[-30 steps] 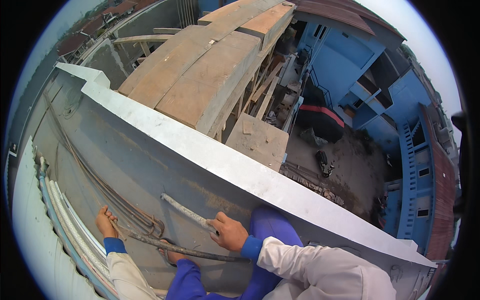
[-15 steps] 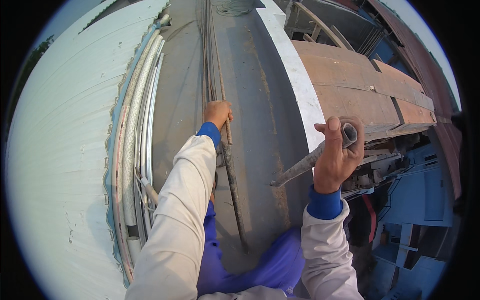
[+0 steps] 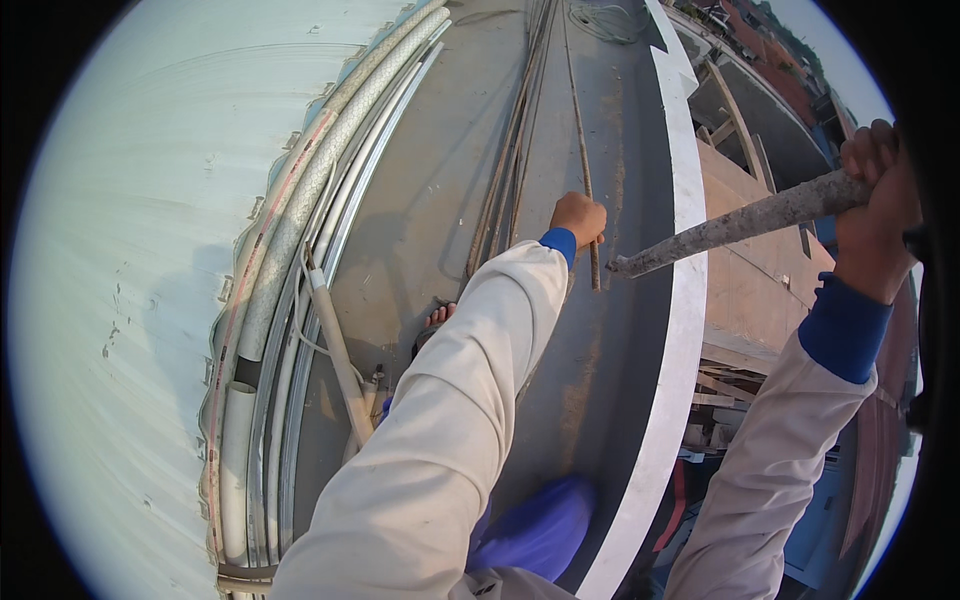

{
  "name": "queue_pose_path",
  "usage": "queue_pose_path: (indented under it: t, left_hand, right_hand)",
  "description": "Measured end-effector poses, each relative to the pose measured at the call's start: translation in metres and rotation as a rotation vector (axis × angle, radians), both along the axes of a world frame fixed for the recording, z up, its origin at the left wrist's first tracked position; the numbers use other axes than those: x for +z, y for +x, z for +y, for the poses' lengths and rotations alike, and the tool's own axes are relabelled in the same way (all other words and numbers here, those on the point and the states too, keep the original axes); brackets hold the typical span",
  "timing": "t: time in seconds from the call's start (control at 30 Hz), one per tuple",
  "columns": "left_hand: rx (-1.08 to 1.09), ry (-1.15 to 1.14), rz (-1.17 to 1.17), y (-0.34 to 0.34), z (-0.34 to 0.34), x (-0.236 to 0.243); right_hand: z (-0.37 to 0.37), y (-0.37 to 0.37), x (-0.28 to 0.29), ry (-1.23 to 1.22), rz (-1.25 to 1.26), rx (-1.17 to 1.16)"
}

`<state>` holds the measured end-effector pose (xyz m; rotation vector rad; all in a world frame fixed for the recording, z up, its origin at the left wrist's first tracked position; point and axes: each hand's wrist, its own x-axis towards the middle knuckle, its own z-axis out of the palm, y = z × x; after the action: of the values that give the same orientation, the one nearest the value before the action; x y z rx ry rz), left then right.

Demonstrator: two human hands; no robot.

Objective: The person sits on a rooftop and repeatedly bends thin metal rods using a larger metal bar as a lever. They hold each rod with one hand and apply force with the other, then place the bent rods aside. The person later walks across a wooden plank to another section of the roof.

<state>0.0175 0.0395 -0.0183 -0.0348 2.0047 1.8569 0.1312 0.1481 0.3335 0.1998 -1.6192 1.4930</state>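
My left hand (image 3: 580, 218), with the arm stretched forward, is closed around a long thin brown metal rod (image 3: 579, 120). The rod's near end pokes out just below the fist. At the right, raised over the white ledge, my right hand (image 3: 877, 215) grips a thick grey pipe (image 3: 745, 228) crusted with dirt. That pipe slants down to the left, its lower tip close to the rod's near end but apart from it. Left of the held rod, several more thin rods (image 3: 512, 150) lie lengthwise on the grey floor. My left sleeve covers part of the floor.
Corrugated pale roofing (image 3: 150, 250) rises along the left, with long pipes (image 3: 290, 210) beside it. A white-topped ledge (image 3: 672, 330) borders the right, and beyond it are brown boards (image 3: 745, 275) and a drop. A coil (image 3: 608, 22) lies far ahead.
My right hand has swung up and right with the pipe, whose lower tip now points left. My left hand has shifted right with the rod, away from the other rods. The view has turned.
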Motion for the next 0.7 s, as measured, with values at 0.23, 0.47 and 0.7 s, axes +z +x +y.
queue_pose_path:
  t: [0.23, 0.47, 0.7]
  left_hand:
    - [-0.052, -0.138, 0.005, 0.004, 0.008, 0.006]
    - [-0.039, -0.079, 0.027, 0.004, 0.000, 0.008]
    - [0.009, -0.055, -0.006, 0.006, 0.008, 0.009]
  right_hand:
    - [-0.024, -0.012, 0.011, -0.030, -0.063, 0.096]
    - [-0.011, 0.023, -0.003, 0.003, -0.013, 0.370]
    - [0.005, 0.019, -0.002, -0.006, -0.058, 0.465]
